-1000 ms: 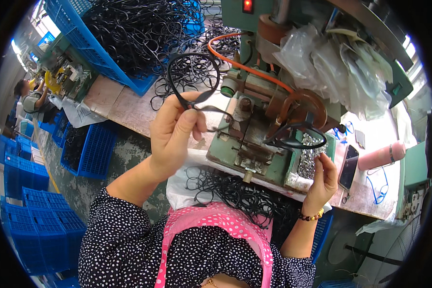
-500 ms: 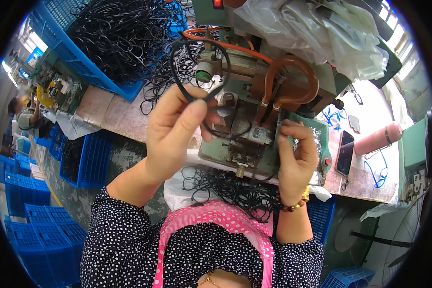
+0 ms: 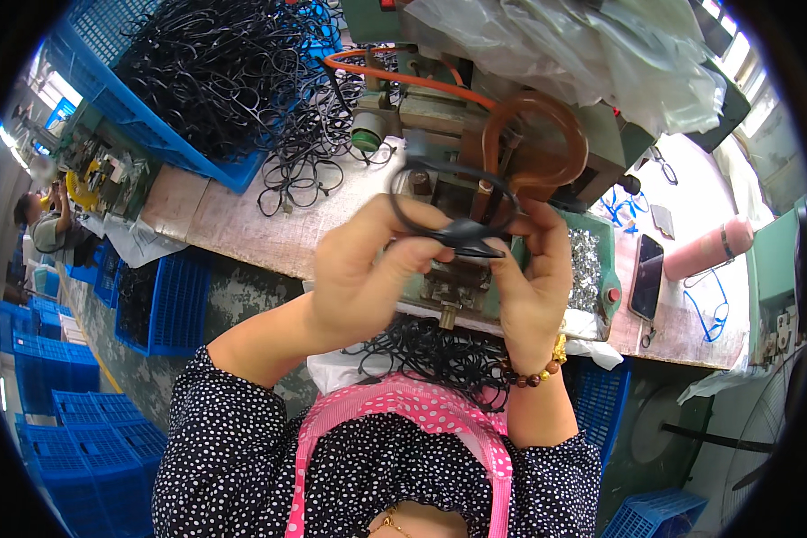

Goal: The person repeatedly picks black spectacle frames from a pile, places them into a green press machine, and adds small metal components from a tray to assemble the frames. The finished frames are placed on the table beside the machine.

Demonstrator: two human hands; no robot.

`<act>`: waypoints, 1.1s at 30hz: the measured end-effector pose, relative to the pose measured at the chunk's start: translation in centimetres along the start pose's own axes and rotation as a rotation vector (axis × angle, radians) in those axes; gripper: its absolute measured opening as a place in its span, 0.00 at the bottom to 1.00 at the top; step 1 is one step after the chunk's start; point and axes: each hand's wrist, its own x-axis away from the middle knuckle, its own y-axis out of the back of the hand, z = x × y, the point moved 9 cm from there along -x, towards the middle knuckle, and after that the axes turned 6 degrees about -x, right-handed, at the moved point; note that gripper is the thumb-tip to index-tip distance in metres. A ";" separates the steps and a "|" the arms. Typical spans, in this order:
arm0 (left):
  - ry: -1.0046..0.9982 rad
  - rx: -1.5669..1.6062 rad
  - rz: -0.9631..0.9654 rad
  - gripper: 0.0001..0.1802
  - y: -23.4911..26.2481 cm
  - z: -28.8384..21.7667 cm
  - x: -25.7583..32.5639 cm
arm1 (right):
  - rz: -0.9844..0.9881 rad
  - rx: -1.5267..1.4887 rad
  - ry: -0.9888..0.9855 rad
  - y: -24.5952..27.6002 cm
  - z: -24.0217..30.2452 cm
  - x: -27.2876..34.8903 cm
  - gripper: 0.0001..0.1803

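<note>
A black looped cord is stretched between my two hands, in front of the machine's work area; motion blurs it slightly. My left hand pinches its left side between thumb and fingers. The thumb and fingers of my right hand close on its right side. Behind the cord stands a green bench machine with a curved brown tube; the hands and cord partly hide its middle. A heap of similar black cords lies between the machine and my pink dotted apron.
A blue basket piled with black cords stands at the far left, with loose cords beside it. A phone, a pink bottle and blue cords lie to the right. Clear plastic sheeting covers the machine's top.
My left hand has moved right and lowered the cord in front of the machine. My right hand has come up from the machine's bed and taken hold of the cord's right side.
</note>
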 end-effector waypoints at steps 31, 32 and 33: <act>-0.492 -0.455 -0.026 0.14 -3.0 -1.5 -0.2 | 0.028 1.337 0.172 10.7 -2.1 3.4 0.17; -0.509 -0.452 -0.036 0.14 -3.0 -1.8 -0.1 | 0.037 1.329 0.194 10.2 -2.0 3.1 0.13; -0.498 -0.444 -0.055 0.14 -2.9 -1.9 -0.1 | 0.025 1.300 0.171 10.3 -2.1 2.7 0.10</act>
